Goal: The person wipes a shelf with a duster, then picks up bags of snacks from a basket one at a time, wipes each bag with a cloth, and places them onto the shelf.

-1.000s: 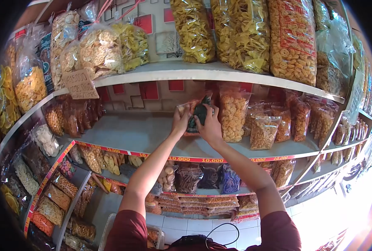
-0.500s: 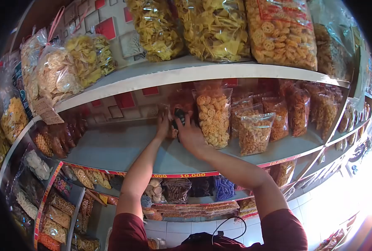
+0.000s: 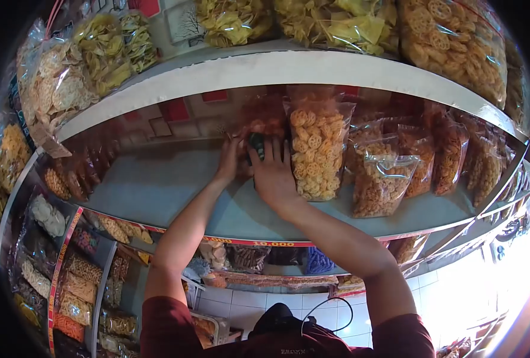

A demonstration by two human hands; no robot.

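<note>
Deep on the middle shelf, a clear bag of reddish-brown snacks (image 3: 272,122) with a dark green patch (image 3: 256,142) on its front stands in shadow between my two hands. My right hand (image 3: 272,174) lies against the front of this bag, its fingers spread and pointing up. At the bag's left side is my left hand (image 3: 228,160), fingers stretched upward. Just right of my right hand, a taller clear bag of wheel-shaped yellow crackers (image 3: 317,149) stands upright. My hands hide the lower part of the snack bag.
Smaller snack bags (image 3: 386,182) stand farther right on the same shelf. Over my hands runs the white edge of the upper shelf (image 3: 247,71), which carries big chip bags (image 3: 336,24). Below is a red price strip (image 3: 271,243). Bagged snacks (image 3: 77,286) fill racks at left.
The view has moved closer and lower over the shelf. My right hand's fingers, bent around the dark green patch before, are now spread flat. My left hand stays at the bag's left side.
</note>
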